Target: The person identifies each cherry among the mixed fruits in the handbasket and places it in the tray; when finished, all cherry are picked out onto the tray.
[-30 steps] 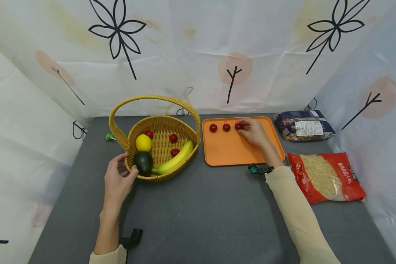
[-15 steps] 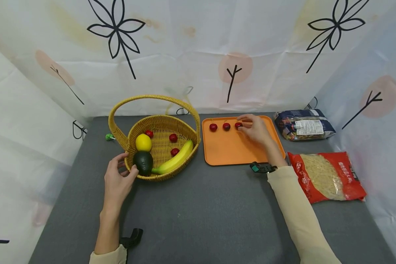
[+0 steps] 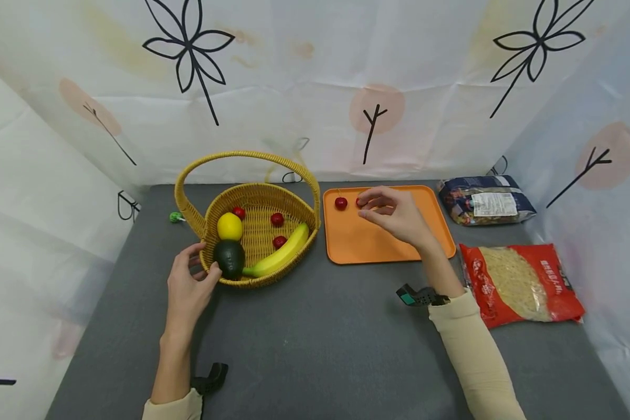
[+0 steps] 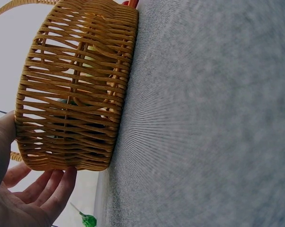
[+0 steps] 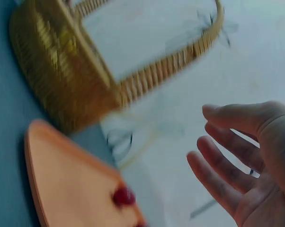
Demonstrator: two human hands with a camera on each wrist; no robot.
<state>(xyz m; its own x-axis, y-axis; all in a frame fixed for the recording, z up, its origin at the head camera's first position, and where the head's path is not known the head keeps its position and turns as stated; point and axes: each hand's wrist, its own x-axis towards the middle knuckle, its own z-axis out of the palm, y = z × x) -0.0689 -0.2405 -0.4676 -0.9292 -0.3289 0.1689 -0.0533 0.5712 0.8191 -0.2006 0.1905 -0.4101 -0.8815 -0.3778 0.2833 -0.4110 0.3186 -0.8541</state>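
Observation:
My left hand (image 3: 189,286) grips the left side of a yellow wicker basket (image 3: 265,280), thumb at the rim and fingers along the outer wall. Inside are a banana (image 3: 280,256), an avocado (image 3: 229,259), a lemon (image 3: 230,226) and several cherries (image 3: 277,219). Over the orange tray (image 3: 367,248) hovers my right hand (image 3: 396,216), its fingers loosely bent. Nothing shows between thumb and fingers in the right wrist view. One cherry (image 3: 340,203) lies on the tray; another peeks out beside the fingertips. The spot of the third cherry is hidden behind the hand.
To the right of the tray lie a dark blue package (image 3: 485,201) and a red bag of pale flakes (image 3: 522,286). A small green object (image 3: 175,217) sits left of the basket. Patterned cloth stands behind and at both sides of the grey table (image 3: 315,350).
My right hand has drawn away from the third cherry, up and toward the left, and now covers part of the middle one. The left hand still holds the basket in the same place.

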